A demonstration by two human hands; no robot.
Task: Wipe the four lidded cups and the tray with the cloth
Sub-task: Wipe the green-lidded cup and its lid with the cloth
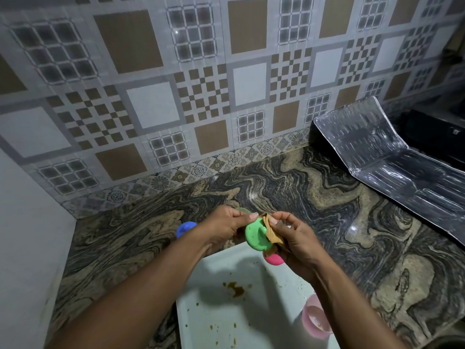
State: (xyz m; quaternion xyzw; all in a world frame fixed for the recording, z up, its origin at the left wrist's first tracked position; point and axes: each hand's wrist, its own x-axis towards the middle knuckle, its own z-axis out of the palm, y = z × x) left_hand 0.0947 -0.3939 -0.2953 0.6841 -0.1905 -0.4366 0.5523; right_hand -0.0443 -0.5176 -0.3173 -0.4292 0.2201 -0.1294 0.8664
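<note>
My left hand (227, 226) holds a green lidded cup (256, 235) tipped on its side, its lid with a knob facing me, above the far end of the white tray (226, 316). My right hand (293, 239) presses a folded brown cloth (273, 233) against the cup's right edge. The tray carries brown smears and crumbs near its middle. A blue lid (185, 229) shows behind my left forearm. A pink lid (273, 258) peeks out under my right hand. An open pink cup (314, 317) stands at the tray's right edge, partly hidden by my right forearm.
The tray lies on a dark marbled stone counter (289, 182) against a patterned tile wall. A bent shiny foil sheet (392, 157) covers the counter's right end, with a dark stove beyond it. A plain wall closes the left side.
</note>
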